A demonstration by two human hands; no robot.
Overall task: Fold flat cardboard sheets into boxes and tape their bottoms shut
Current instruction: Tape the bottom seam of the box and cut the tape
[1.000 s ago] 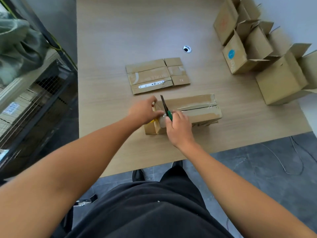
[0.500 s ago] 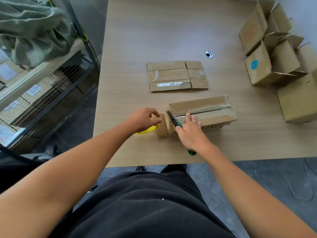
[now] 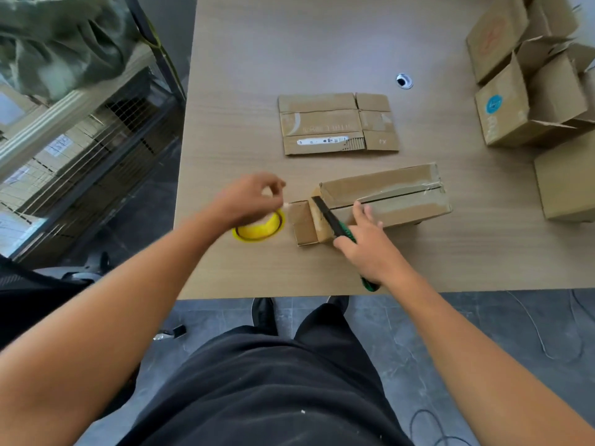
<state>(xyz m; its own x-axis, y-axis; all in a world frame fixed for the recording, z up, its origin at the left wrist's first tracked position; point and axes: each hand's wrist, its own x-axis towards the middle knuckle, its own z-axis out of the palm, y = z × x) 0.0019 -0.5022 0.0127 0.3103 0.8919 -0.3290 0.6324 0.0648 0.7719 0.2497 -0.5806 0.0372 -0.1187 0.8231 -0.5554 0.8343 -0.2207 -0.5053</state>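
Tape roll [image 3: 257, 230] drawn off box [image 3: 386, 191] | left hand [image 3: 248, 198] grips it | right hand [image 3: 370, 249] grips cutter [image 3: 329, 217]

On the desk [image 3: 244, 53]: tape roll [image 3: 259, 229] left of the folded box [image 3: 380, 201], flat sheet [image 3: 338, 123] behind it, finished boxes [image 3: 528, 75] far right.

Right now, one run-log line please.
left hand grips tape roll | right hand holds cutter against taped box | flat sheet untouched
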